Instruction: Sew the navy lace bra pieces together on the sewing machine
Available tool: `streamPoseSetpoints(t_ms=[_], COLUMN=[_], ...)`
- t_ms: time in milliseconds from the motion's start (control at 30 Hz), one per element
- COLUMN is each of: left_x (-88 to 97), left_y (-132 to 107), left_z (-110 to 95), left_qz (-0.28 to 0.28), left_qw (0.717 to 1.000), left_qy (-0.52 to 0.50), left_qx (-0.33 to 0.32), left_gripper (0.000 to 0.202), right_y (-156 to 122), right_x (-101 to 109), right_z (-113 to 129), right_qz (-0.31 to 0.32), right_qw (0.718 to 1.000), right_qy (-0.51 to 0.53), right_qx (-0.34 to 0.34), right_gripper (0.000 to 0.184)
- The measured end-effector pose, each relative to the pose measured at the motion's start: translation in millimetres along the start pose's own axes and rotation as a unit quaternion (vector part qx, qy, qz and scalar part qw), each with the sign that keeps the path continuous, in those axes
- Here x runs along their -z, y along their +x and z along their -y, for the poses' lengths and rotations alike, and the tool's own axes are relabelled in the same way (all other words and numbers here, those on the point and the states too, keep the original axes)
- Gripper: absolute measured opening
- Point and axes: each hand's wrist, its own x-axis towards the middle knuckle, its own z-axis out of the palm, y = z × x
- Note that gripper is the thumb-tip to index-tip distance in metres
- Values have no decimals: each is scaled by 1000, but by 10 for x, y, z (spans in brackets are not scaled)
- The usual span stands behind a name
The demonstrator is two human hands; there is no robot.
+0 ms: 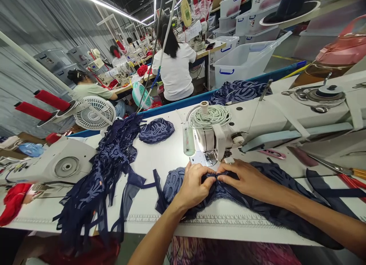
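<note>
your left hand (197, 183): thumb and fingertips pinching the navy lace piece near its middle, just in front of the presser foot.
your right hand (236, 177): pinching the same piece, its fingertips close beside the left ones.
navy lace piece (173, 181): one, on the table under both your hands, a scalloped cup at the left and more dark lace running right beneath your forearm.
below the table edge: pink patterned cloth (234, 251), partly cut off.
printed ruler (228, 222): one, along the table's front edge.
scissors (354, 172): one pair with an orange handle, to your right.
sewing machine (263, 108): one before you, with one coil of pale green cord (211, 118) on its head; a second machine (67, 166) stands at your left.
navy heap (114, 154): lace and straps piled too tangled to count, with one lace cup (157, 130) just beside.
red thread spools (53, 100): two, at your left.
fans: two, one white (95, 112), one teal (142, 95).
blue-edged trough (204, 96): holds overlapping navy lace.
pink-topped container (340, 47): one, contents unclear.
clear bins: one open (240, 63) with blue handles; stacked bins (230, 7) behind, one showing pinkish contents.
co-workers: one in a white shirt (174, 66), one in pale green (94, 90), others blurred farther off.
</note>
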Motion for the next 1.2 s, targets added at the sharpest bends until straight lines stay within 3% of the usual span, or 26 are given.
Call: streamPoseSetpoints(t_ms=[367, 633, 733, 833, 933, 1033, 1133, 1200], left_x=[-1, -28, -60, -101, -118, -149, -273, -393], left_y=[35, 29, 9, -24, -83, -197, -373, -507], left_z=[61, 74, 60, 39, -4, -69, -98, -69], left_qz=[36, 29, 8, -33, -118, -189, -156, -132], left_qw=[999, 999, 998, 989, 967, 938, 923, 917], left_qy=[13, 13, 56, 145, 226, 266, 273, 284], left_qx=[31, 30, 17, -5, -29, -117, -222, -245], left_gripper=[12, 9, 10, 10, 14, 20, 19, 34], right_y=[90, 94, 93, 87, 93, 127, 171, 190], right_x=[48, 75, 35, -37, -89, -105, -125, -152], right_z=[-57, -25, -26, -34, -49, -56, -38, -18], right_qz=[74, 73, 54, 24, -2, -26, -45, -56], right_qw=[997, 997, 998, 998, 996, 995, 994, 993], right_qy=[12, -12, -32, -63, -88, -97, -100, -104], right_qx=[-15, -14, -8, 1, 11, 10, 4, -1], right_gripper=[25, 20, 19, 22, 26, 29, 26, 21])
